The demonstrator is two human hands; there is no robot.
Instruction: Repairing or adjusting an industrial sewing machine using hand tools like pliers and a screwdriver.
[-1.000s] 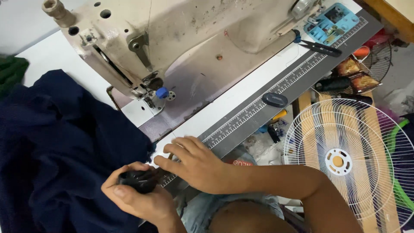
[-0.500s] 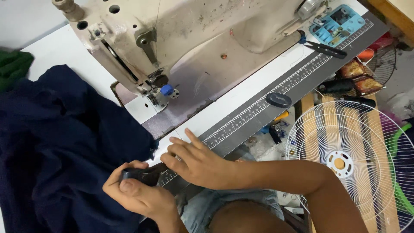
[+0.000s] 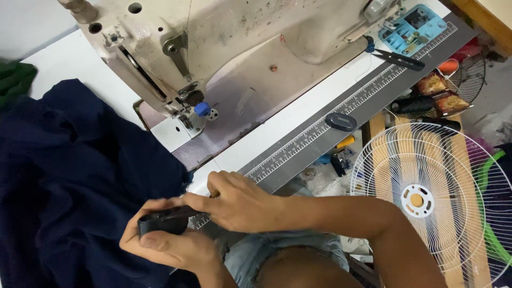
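Dark blue cloth (image 3: 64, 181) lies heaped at the near left of the white table (image 3: 69, 64), and both hands work at its edge. The left hand (image 3: 165, 245) is curled palm-up, thumb and fingers wrapped round a small black piece (image 3: 160, 221) — whether fabric or a tool cannot be told. The right hand (image 3: 240, 202) comes in from the right with its forearm across the lap, knuckles up, forefinger and thumb pressed together on the top end of that same black piece. Just beneath the hands runs the near end of a grey ruler strip (image 3: 320, 128), fixed along the table's front edge and slanting away to the upper right.

Farther along the strip sits a small black oval object (image 3: 341, 121). Beyond it, at the far right end, a light blue tray (image 3: 413, 26) holds small parts, with black snips (image 3: 400, 58) lying beside it. A cream sewing machine (image 3: 229, 37) stands across the top, its presser foot and blue knob (image 3: 201, 109) over the grey bed — well apart from the hands.

Off the table's right, a white fan guard (image 3: 426, 202) lies on wooden slats (image 3: 469, 202), with brown packets (image 3: 440, 93) beyond. Green cloth (image 3: 13, 80) shows at the far left.
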